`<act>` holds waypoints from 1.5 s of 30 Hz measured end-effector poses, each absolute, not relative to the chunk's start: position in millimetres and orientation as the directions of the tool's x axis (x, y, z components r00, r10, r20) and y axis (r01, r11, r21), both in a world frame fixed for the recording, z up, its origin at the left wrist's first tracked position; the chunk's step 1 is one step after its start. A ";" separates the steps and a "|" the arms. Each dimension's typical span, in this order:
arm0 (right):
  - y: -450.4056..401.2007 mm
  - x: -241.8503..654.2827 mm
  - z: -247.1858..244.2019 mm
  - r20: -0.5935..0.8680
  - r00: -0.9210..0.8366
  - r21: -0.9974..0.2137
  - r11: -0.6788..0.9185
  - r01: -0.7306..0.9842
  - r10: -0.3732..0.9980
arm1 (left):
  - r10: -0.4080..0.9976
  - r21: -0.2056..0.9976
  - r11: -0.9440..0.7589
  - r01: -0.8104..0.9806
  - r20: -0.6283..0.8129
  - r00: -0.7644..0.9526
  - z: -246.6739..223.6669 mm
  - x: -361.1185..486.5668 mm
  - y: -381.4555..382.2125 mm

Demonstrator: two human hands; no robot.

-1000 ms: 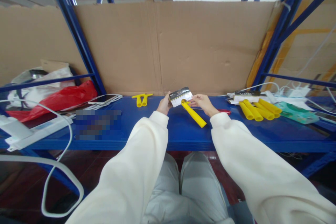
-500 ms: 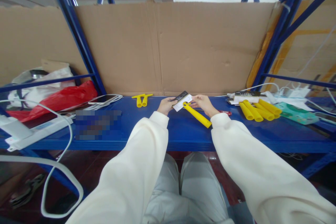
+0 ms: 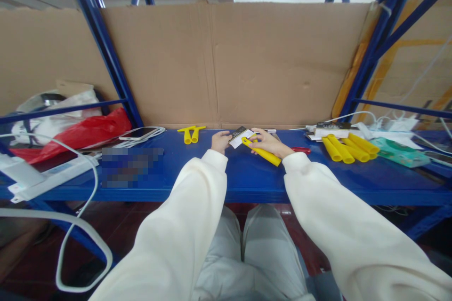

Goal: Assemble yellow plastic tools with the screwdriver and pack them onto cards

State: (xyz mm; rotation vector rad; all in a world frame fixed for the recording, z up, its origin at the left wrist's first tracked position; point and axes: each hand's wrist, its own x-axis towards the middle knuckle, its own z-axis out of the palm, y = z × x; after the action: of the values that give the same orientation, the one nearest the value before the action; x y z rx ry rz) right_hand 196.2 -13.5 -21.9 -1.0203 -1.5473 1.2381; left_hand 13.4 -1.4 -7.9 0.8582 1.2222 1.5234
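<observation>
My left hand pinches the left end of a black and white card above the blue table. At the card's right side, my right hand has its fingers closed around the upper part of a yellow handle, whose wide end slants down toward the table's front. The handle's flat tip lies against the card's white part. My right fingers partly hide where the two meet. Just beyond my right wrist lies a red tool, partly covered by the sleeve.
Two yellow pieces stand at the back left of the blue table. Several yellow handles and stacked cards lie right, beside a green packet. A phone, white cables and a power strip are left.
My right hand has shifted left and now wraps the yellow handle's upper part. The card and handle have moved slightly left. A pale flat item behind my right hand has come into view.
</observation>
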 end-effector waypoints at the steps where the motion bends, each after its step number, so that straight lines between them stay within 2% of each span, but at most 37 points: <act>1: -13.4 196.1 -21.8 0.147 -0.285 -0.980 0.178 0.085 0.947 | 0.952 0.967 -0.034 -0.253 -0.045 -0.301 -8.1 13.1 -0.8; 5: -17.6 194.2 -18.7 0.166 -0.333 -0.965 0.222 0.137 0.928 | 0.947 0.971 -0.042 -0.235 -0.035 -0.318 -8.3 11.9 -0.8; 18: -25.5 189.7 -12.9 0.085 -0.357 -0.920 0.210 0.330 0.930 | 0.967 0.972 -0.033 -0.231 -0.027 -0.252 -10.9 10.8 2.2; 26: -19.8 191.0 -18.8 0.149 -0.344 -0.889 0.278 0.364 0.927 | 0.985 0.971 -0.007 -0.238 -0.034 -0.167 -8.7 14.4 -0.5; 30: -18.9 189.6 -18.8 0.156 -0.290 -0.909 0.252 0.333 0.944 | 0.994 0.966 0.008 -0.257 -0.034 -0.100 -7.2 14.9 -3.1; 36: -13.7 192.5 -19.4 0.175 -0.187 -0.926 0.226 0.304 0.967 | 0.990 0.976 0.028 -0.215 -0.057 -0.126 -6.5 12.1 -4.3; 40: -7.6 196.5 -20.7 0.206 -0.077 -0.891 0.219 0.397 0.976 | 0.987 0.987 0.018 -0.161 -0.043 -0.153 -5.2 11.2 -5.7; 45: -8.7 212.4 -7.8 0.274 0.083 -0.781 0.171 0.600 0.958 | 0.985 0.988 -0.015 -0.155 -0.013 -0.174 -4.6 11.0 -6.9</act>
State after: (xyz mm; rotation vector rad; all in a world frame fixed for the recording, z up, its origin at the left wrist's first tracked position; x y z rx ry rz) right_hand 212.4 -8.7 -7.8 -1.5231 -1.6118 0.5393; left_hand 11.0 -6.9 -4.6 1.0049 1.2163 1.4072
